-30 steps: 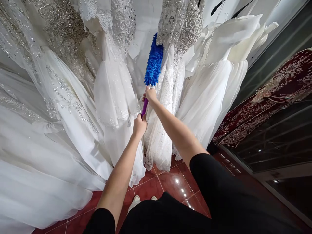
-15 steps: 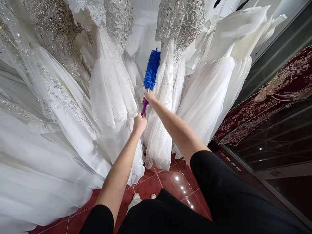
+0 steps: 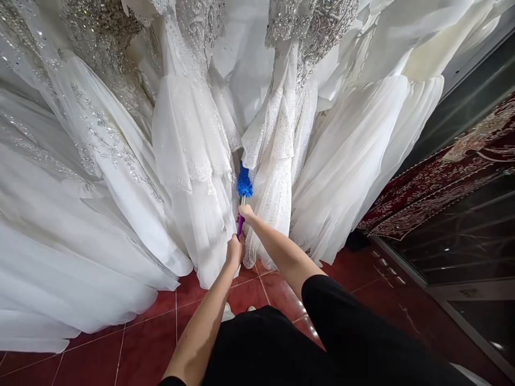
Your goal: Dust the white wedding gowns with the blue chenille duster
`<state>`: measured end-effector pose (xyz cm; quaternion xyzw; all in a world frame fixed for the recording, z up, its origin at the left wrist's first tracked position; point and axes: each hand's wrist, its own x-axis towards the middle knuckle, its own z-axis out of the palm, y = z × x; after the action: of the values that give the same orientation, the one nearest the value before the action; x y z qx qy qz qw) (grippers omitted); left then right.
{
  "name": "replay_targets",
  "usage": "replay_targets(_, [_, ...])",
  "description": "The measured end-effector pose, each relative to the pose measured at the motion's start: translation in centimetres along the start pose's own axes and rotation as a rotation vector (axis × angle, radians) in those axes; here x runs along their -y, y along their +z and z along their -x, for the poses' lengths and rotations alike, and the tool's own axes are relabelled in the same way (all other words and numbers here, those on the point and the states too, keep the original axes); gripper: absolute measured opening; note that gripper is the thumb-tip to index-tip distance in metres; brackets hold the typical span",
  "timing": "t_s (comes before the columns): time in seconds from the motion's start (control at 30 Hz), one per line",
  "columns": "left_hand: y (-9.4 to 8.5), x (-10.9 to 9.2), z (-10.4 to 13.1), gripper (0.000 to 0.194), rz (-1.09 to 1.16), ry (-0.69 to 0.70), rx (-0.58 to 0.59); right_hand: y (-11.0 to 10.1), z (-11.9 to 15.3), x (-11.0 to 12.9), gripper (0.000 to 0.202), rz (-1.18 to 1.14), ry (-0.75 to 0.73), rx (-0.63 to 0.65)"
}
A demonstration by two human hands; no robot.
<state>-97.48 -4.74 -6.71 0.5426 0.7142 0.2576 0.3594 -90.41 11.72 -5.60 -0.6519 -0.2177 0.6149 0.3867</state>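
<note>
Both my hands grip a blue fluffy duster with a purple handle. My right hand is closed round the upper handle, just below the short metal shaft. Lower down, my left hand is wrapped round the handle's end. The duster's head sits in the gap between two hanging dresses, its upper part partly hidden by folds. To its left hangs a tiered white dress; on its right is a white lace dress with a beaded top.
More white gowns hang in a row on the left, and plain satin ones on the right. A dark red embroidered cloth hangs at the far right beside dark glass. Hems reach near the red tiled floor.
Both hands have brought the duster down and lower between the dresses. Its blue head was fully in sight before and is now partly covered by fabric. The view has shifted slightly.
</note>
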Motion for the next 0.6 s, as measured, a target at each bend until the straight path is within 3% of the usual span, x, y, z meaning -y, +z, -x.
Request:
replay_targets(0.23, [3.0, 5.2, 4.9, 0.034, -0.034, -0.113, 0.026, -1.0, 1.0, -8.1, 0.012, 0.100, 0.099, 0.035])
replay_targets(0.43, [5.3, 10.6, 8.8, 0.038, -0.053, -0.120, -0.027, -2.0, 4.0, -12.4, 0.010, 0.103, 0.058, 0.110])
replay_targets(0.6, [6.9, 14.7, 11.2, 0.049, 0.124, -0.022, -0.115, -2.3, 6.5, -14.6, 0.013, 0.019, -0.038, 0.232])
